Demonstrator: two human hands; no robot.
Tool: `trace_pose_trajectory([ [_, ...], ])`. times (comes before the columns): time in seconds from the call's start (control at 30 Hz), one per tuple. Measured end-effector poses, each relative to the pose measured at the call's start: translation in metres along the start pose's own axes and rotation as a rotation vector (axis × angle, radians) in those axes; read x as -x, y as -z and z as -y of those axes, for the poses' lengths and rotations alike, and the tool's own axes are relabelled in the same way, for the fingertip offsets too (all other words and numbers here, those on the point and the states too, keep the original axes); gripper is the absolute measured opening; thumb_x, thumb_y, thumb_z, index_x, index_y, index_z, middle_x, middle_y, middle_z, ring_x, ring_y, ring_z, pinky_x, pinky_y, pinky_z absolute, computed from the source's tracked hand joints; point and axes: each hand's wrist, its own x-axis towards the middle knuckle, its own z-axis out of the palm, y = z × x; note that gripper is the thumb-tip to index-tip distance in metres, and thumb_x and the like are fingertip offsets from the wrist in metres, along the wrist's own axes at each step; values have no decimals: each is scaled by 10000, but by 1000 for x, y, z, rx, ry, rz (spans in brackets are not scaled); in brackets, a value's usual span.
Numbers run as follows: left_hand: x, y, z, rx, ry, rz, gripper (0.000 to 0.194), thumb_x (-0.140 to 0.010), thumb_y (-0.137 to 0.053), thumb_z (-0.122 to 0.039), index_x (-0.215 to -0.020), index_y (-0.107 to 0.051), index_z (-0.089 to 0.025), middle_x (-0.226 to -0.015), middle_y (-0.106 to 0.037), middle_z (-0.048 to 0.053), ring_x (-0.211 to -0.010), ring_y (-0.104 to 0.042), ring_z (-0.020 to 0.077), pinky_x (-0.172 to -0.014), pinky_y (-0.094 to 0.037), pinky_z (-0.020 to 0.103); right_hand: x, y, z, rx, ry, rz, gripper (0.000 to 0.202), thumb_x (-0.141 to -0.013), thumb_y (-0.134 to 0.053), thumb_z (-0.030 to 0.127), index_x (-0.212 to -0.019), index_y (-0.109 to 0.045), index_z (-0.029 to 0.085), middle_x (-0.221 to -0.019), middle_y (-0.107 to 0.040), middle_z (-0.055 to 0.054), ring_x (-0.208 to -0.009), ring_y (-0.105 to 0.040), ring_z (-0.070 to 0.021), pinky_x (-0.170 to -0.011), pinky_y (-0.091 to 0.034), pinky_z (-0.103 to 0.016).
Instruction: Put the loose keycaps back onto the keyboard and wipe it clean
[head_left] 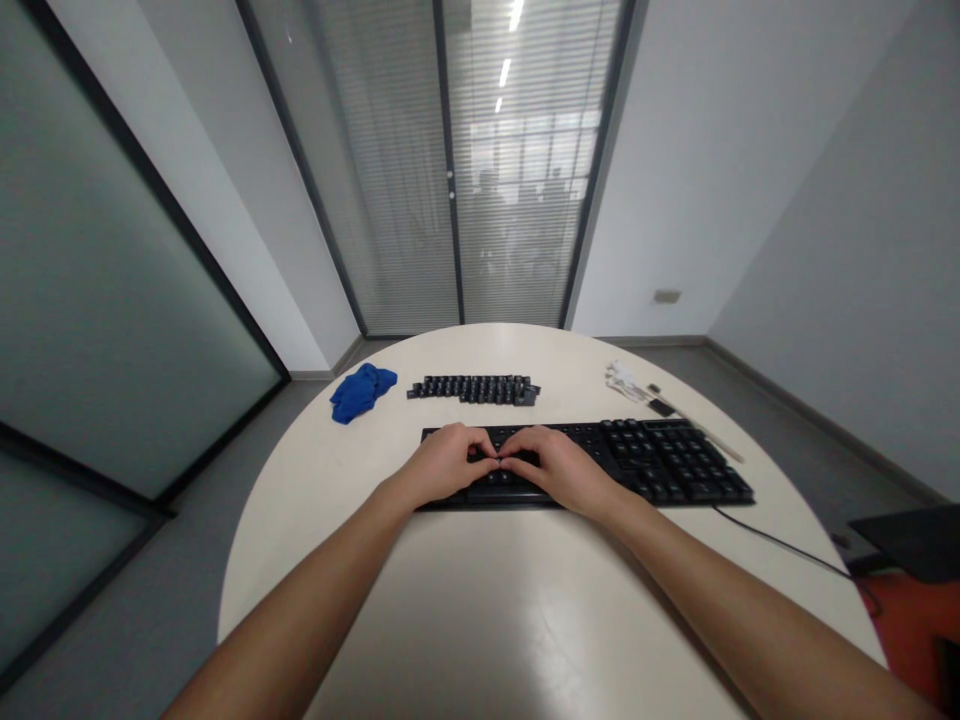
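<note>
A black keyboard [645, 465] lies across the table; its right part has keycaps, while its left part looks bare of most of them. My left hand [448, 463] is over the left part, thumb and forefinger pinched. Opposite it, my right hand [561, 465] is pinched in the same way, and the fingertips of both hands meet just above the keyboard. Whatever small thing sits between them is too small to make out. Behind the keyboard, loose black keycaps [480, 389] are laid out in tight rows.
A crumpled blue cloth [361, 391] lies at the table's far left. Far right are a white tangled item [622, 380], a small black piece [661, 407] and a thin pale stick [712, 437]. The keyboard's cable [780, 544] runs off the round table's [450, 620] right edge.
</note>
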Motion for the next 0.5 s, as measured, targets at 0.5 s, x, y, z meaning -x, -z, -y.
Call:
trace_pose_trajectory([
  [0.5, 1, 3, -1, -31, -44, 31, 100, -851, -656, -235, -867, -755, -233, -879, -755, -5, -812, -663, 181, -739, -481, 276, 3, 17, 4, 112, 100, 130, 192, -957, -602, 238, -1078, -750, 223, -1059, -764, -43, -981, -695, -213, -899, -505, -324],
])
